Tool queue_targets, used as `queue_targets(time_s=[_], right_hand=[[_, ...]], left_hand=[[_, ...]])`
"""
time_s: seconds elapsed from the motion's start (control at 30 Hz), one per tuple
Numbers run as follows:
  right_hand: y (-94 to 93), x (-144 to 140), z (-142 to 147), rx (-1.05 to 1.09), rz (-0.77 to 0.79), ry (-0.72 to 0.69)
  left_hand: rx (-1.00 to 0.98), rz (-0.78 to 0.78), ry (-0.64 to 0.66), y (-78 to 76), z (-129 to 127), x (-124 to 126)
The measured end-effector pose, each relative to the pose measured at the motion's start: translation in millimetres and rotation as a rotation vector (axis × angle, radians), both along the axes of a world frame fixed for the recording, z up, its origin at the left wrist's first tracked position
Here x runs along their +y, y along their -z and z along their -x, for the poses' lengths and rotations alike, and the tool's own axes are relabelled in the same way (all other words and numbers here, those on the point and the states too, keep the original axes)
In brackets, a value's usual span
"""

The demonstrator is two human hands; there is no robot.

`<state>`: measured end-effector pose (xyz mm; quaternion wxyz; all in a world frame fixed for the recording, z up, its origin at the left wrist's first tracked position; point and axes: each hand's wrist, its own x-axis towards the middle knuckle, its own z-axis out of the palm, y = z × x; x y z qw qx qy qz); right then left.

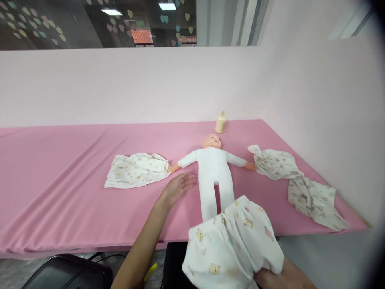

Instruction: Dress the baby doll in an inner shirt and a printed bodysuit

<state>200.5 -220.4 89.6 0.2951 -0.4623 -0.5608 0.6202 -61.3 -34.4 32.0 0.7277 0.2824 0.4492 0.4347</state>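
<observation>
The left hand (177, 188) hovers flat over the pink tabletop (60, 192), fingers spread apart and holding nothing, just at 9 o'clock of the doll (213, 168). The doll lies face up, arms out, feet toward the near edge. The right hand (282, 275), low at 5 o'clock, is clamped on the trousers (234, 245), whose waistband covers the doll's feet and hangs past the near edge. A folded cloth (136, 170) lies at 9 o'clock, touching the doll's hand; a crumpled cloth (297, 180) at 3 o'clock runs toward the right edge. A bottle (221, 122) stands at 12 o'clock by the wall. The tabletop's left stretch lies wide and bare.
</observation>
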Motion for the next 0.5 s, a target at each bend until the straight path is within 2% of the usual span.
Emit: queue_targets(time_s=[0.07, 0.1, 0.13, 0.2, 0.27, 0.33, 0.4, 0.5], right_hand=[[-0.4, 21, 4, -0.015, -0.107, -0.146], [-1.1, 28, 6, -0.017, -0.153, -0.187], [-1.7, 33, 9, -0.014, -0.188, -0.194], [-1.6, 35, 14, -0.018, -0.216, -0.177], [0.4, 34, 17, -0.029, -0.193, -0.134], [3.0, 34, 16, 0.021, -0.114, -0.084], [3.9, 39, 14, 0.188, -0.023, -0.016], [-2.5, 56, 14, 0.462, 0.07, 0.058]], left_hand=[[0.018, -0.115, 0.132, -15.8, 16, -38], [0.011, -0.146, 0.238, -24.3, 20, -56], [-0.002, -0.145, 0.333, -32.7, 21, -72], [0.035, -0.129, 0.424, -48.1, 18, -95], [0.143, -0.144, 0.422, -61.5, 11, -107], [0.28, -0.219, 0.364, -74.1, 7, -109], [0.404, -0.334, 0.3, -87.1, 9, -107], [0.507, -0.541, 0.28, -109.9, 17, -102]])
